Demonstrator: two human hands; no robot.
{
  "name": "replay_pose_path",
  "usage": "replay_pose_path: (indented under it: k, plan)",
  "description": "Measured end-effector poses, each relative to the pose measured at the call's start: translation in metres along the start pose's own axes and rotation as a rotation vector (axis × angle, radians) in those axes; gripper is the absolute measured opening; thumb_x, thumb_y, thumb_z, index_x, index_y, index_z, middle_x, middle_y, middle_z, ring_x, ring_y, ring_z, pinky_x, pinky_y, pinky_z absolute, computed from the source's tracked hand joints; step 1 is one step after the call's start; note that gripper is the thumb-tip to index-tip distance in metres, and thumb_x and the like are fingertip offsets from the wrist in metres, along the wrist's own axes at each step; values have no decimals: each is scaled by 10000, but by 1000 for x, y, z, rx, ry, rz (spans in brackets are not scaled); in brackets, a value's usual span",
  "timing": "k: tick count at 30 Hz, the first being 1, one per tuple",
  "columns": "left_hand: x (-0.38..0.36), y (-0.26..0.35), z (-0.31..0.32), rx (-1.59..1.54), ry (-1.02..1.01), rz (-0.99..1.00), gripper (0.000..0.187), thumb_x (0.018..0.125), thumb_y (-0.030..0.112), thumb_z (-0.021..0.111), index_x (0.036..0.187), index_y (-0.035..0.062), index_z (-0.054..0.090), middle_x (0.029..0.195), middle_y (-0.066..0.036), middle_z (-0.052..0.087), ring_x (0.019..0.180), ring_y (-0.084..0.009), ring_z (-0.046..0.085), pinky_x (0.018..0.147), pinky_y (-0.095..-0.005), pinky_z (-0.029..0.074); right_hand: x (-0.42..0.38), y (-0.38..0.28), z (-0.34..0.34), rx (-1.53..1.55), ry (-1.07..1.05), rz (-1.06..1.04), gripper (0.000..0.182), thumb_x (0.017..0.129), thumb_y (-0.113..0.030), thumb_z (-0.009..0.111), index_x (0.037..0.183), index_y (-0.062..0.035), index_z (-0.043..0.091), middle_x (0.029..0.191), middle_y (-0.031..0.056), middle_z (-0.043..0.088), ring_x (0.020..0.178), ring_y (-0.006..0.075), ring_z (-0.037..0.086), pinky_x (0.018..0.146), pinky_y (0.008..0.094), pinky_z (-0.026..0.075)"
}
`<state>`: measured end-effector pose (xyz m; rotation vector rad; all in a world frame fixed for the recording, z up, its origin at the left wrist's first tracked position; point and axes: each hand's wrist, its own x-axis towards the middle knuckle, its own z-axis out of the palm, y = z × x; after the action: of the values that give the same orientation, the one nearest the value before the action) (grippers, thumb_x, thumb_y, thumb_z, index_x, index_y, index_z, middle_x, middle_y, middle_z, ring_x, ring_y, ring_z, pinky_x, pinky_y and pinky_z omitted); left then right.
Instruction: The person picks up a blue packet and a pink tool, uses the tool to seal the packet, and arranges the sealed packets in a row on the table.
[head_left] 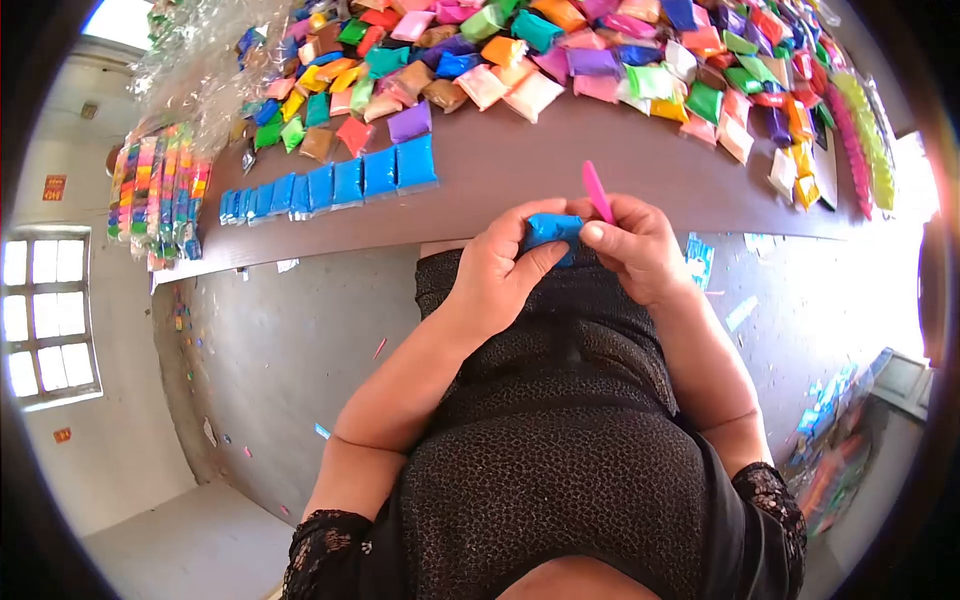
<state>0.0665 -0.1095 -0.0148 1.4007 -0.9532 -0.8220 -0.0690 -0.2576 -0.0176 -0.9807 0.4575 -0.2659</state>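
A small blue packet [552,228] of what looks like modelling clay is pinched in my left hand [500,258], thumb in front and fingers behind. My right hand [640,250] grips a pink plastic modelling knife [597,190], its blade pointing up, with the thumb right at the packet's right end. Both hands are close together just off the table's front edge, in front of my body. To their left, a row of blue packets [348,182] lies on the brown table [500,165], from small ones at the left to larger ones at the right.
A big heap of packets in many colours [590,60] covers the back of the table. Clear plastic wrapping [205,75] and bundled multicoloured strips [155,195] are at the left. Pink and lime strips [862,140] stand at the right. Scraps lie on the grey floor [290,370].
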Motion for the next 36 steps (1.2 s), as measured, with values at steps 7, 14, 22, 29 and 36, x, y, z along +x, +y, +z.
replay_pose_path:
  k: [7,14,22,29,36]
  plan:
    - [-9,1,-1,145,-20,-51,512,895,21,679,1363,5,473,1018,-29,635,952,-83,593,858,-244,498,-3,13,5,-155,18,-133,192,876,-123,726,1015,-1,674,852,-12,625,785,62,547,715,206,442]
    - [-18,3,-12,-378,-58,-262,522,915,50,655,1392,12,446,1071,-109,663,985,-185,656,907,-330,523,4,24,5,278,105,37,168,912,-204,697,929,-43,651,710,-50,532,565,31,401,495,200,309]
    - [-29,-12,-22,-265,-5,-215,550,906,44,664,1404,20,431,1087,-97,663,996,-190,649,917,-336,518,-2,25,28,-57,38,37,165,899,-198,708,945,-48,656,666,-69,512,546,21,377,482,194,277]
    - [-39,-9,-36,-224,-49,-325,446,911,153,687,1302,9,528,1062,-87,676,949,-147,651,794,-262,523,9,41,29,224,65,52,149,915,-177,684,972,-44,647,698,-42,550,493,20,360,448,193,261]
    - [-43,-3,-46,-38,-62,-542,335,936,323,657,996,-7,662,832,-79,717,730,-139,675,653,-260,531,7,53,27,280,139,116,148,962,-190,617,931,-46,605,739,-4,557,466,24,341,417,189,246]
